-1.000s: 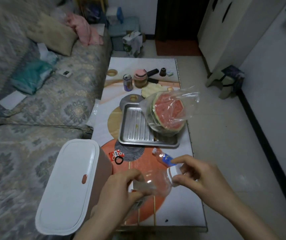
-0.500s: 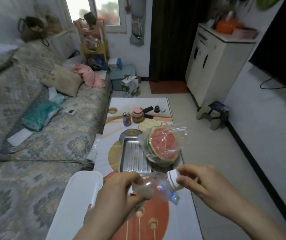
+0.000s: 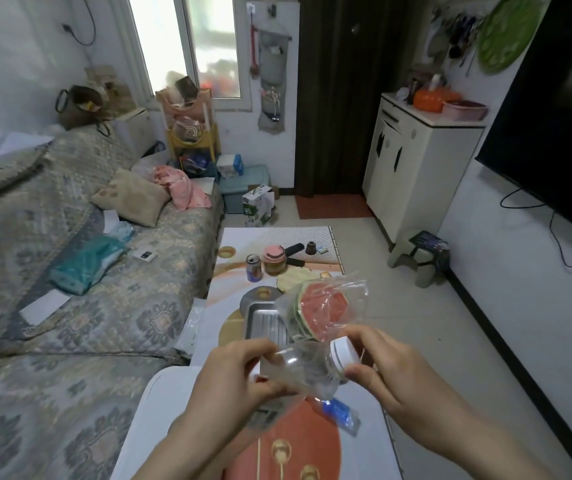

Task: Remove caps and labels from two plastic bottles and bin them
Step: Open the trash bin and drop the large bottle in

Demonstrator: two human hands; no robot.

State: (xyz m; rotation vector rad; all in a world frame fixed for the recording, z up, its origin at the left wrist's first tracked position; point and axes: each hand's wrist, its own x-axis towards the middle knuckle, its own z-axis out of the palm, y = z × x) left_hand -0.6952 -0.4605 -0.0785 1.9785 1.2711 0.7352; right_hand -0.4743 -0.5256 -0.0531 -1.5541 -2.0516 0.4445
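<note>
Head view shows a clear bottle (image 3: 303,370) held in the air above the near end of the bench (image 3: 315,237), lying roughly level with its neck to the right. The left hand (image 3: 232,379) grips the bottle's body, fingers curled over the top and thumb underneath. The right hand (image 3: 385,368) pinches the white cap (image 3: 343,351), which sits on the neck, between thumb and forefinger. Just below the bottle a second bottle (image 3: 338,412) with a blue label lies on the bench. Farther along the bench stand a metal tray (image 3: 264,323), a cut watermelon (image 3: 322,308) in a clear bag, and a can (image 3: 253,266). A white bin (image 3: 160,410) with its lid down sits at the near left, between the bench and the sofa (image 3: 87,306).
</note>
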